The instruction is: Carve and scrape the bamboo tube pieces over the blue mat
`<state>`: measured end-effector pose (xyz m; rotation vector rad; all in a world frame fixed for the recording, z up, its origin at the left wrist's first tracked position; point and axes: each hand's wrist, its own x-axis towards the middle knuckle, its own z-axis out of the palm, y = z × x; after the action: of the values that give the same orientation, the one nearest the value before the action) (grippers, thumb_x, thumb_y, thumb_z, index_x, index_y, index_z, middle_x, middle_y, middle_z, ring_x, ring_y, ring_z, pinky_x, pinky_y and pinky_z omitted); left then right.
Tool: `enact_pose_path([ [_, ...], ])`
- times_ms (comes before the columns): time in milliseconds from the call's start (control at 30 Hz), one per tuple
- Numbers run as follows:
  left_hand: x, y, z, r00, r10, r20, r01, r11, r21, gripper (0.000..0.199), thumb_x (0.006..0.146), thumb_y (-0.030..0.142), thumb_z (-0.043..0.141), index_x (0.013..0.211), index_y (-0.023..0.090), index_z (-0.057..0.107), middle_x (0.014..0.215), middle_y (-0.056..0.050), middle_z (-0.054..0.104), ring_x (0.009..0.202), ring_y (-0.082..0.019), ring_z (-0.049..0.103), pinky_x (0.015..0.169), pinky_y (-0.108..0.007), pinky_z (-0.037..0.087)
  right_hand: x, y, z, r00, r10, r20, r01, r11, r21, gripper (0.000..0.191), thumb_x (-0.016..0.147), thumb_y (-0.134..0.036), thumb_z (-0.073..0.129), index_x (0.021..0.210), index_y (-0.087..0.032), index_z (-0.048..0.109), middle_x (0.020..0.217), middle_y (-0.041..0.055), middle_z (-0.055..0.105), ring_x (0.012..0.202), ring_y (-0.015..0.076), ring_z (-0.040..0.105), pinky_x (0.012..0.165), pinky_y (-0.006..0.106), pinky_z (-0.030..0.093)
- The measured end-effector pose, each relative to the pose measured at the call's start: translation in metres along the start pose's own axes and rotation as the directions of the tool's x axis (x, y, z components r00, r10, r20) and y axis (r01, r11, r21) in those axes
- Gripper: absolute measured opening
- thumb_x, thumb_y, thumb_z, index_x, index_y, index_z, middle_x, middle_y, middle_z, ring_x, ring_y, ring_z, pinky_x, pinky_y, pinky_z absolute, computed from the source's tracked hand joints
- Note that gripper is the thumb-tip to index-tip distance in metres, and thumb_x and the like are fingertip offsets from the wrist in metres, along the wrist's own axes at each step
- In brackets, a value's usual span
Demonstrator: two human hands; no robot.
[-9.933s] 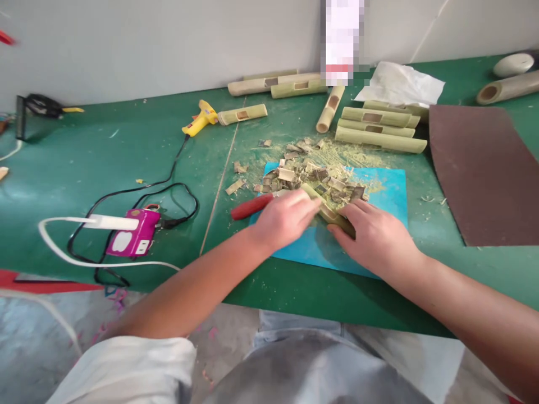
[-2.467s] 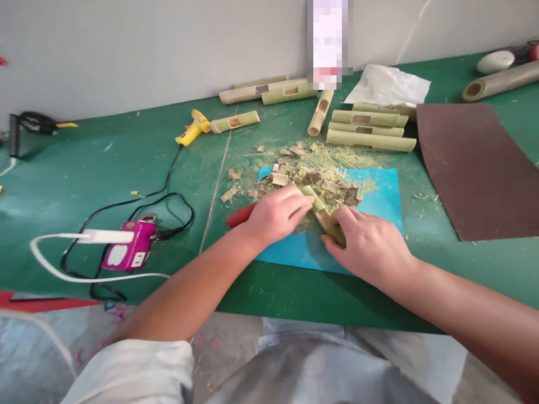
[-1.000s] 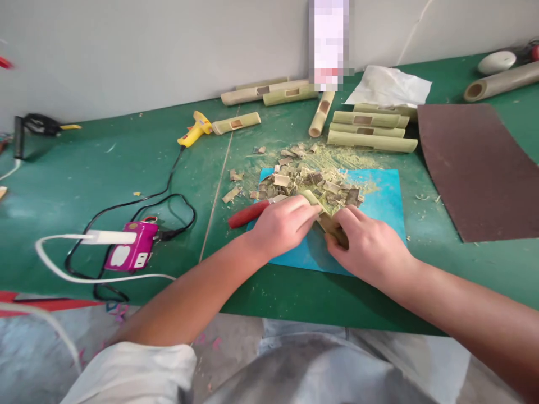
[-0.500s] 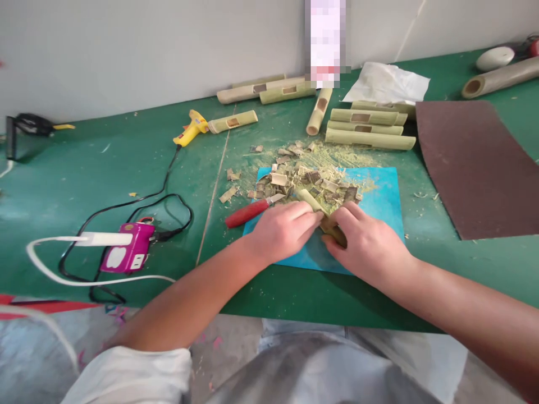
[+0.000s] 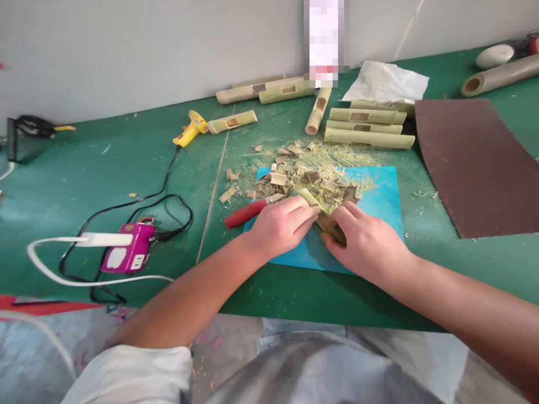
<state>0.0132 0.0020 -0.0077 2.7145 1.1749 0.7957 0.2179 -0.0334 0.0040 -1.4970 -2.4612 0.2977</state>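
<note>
A bamboo tube (image 5: 323, 219) lies slantwise over the blue sheet (image 5: 381, 202), partly hidden by my fingers. My right hand (image 5: 364, 233) is closed around its near part, thumb on the near side. My left hand (image 5: 286, 224) is closed too, its fingertips pressed on the tube's left side near the middle. What lies under those left fingertips is too hidden to tell. Beside my left hand rests a red-handled knife (image 5: 248, 213), its blade pointing toward the bamboo chips (image 5: 309, 177) heaped past the tube.
Cut bamboo tubes (image 5: 370, 138) lie stacked behind the chips, with a white cloth (image 5: 385, 81) above them. A brown sheet (image 5: 475, 168) is at right. At left are a yellow glue gun (image 5: 191, 129), its black cord and a magenta power socket (image 5: 130, 247).
My left fingertips have shifted slightly left along the tube, showing a bit more of its middle. My right hand keeps its hold.
</note>
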Motion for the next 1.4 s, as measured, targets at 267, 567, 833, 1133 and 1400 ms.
enact_pose_path([
  [267,0.000,0.000,0.001,1.000,0.005,-0.011,-0.004,0.997,0.074,0.022,0.098,0.025,0.048,0.099,0.015,0.067,0.077,-0.004,0.064,0.072,-0.013,0.061,0.069,-0.024,0.050,0.000,0.002,0.000,1.000,-0.007,0.004,0.007,1.000,0.015,0.010,0.083,-0.028,0.052,0.082,-0.018,0.054,0.084,0.0036,0.058,0.061,0.0123,0.047,0.053,0.027,0.025],
  [567,0.001,0.005,0.001,0.999,-0.042,-0.025,0.042,0.999,0.004,0.023,0.099,0.025,0.046,0.098,0.015,0.067,0.084,-0.005,0.067,0.078,-0.014,0.065,0.072,-0.025,0.052,0.000,0.002,0.001,1.000,-0.009,-0.003,0.009,1.000,0.026,0.011,0.083,-0.029,0.054,0.083,-0.018,0.054,0.084,0.0034,0.058,0.063,0.0128,0.049,0.053,0.027,0.026],
  [833,0.000,0.009,0.002,0.997,-0.071,-0.036,0.072,0.997,0.025,0.023,0.099,0.026,0.047,0.098,0.015,0.067,0.085,-0.006,0.067,0.078,-0.014,0.065,0.072,-0.024,0.052,0.001,0.003,0.001,1.000,0.006,-0.007,-0.005,0.999,0.046,0.010,0.082,-0.029,0.055,0.080,-0.019,0.053,0.081,0.0026,0.057,0.060,0.0120,0.046,0.052,0.026,0.025],
  [1133,0.001,0.006,0.002,0.998,-0.029,-0.060,0.036,0.992,0.124,0.026,0.099,0.025,0.044,0.094,0.015,0.068,0.080,-0.006,0.066,0.076,-0.014,0.064,0.070,-0.025,0.052,0.002,0.004,0.001,1.000,0.021,-0.002,-0.020,0.998,0.064,0.011,0.082,-0.030,0.055,0.080,-0.020,0.052,0.082,0.0024,0.057,0.061,0.0124,0.047,0.053,0.027,0.026],
  [1400,0.001,0.003,0.002,0.997,-0.051,-0.065,0.056,0.995,0.080,0.025,0.099,0.025,0.046,0.096,0.015,0.068,0.082,-0.005,0.066,0.075,-0.014,0.063,0.069,-0.024,0.050,0.003,0.005,0.000,0.999,0.035,0.008,-0.035,0.997,0.074,0.011,0.081,-0.030,0.057,0.081,-0.019,0.053,0.083,0.0018,0.056,0.063,0.0126,0.049,0.054,0.027,0.028],
])
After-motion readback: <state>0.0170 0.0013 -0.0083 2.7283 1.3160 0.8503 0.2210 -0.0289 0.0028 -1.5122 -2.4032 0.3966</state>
